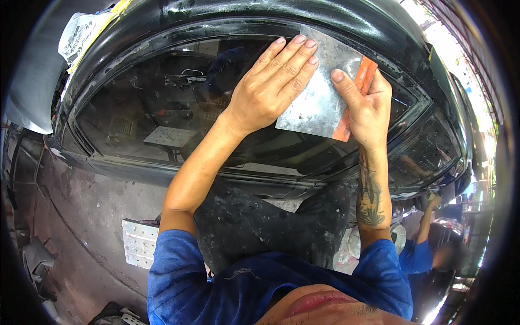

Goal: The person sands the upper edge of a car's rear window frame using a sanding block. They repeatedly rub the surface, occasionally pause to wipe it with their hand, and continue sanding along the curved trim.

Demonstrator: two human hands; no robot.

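A flat, smudged grey metal plate (311,108) with an orange strip (341,131) along its right side is held over a dark car side window (179,108). My right hand (372,111) grips it at the orange strip, thumb on top and the other fingers mostly hidden behind. My left hand (265,92) is stretched out flat, fingers close together, along the plate's left edge. Its fingertips overlap or touch that edge; what lies under the palm cannot be seen. Above the glass curves the car's black, dusty roof edge (227,15).
A white printed sheet with yellow tape (81,35) covers part of the car at upper left. A perforated metal step (140,242) stands on the stained floor (92,216), with a cable lying across it. Another person in a blue sleeve (414,257) is at lower right.
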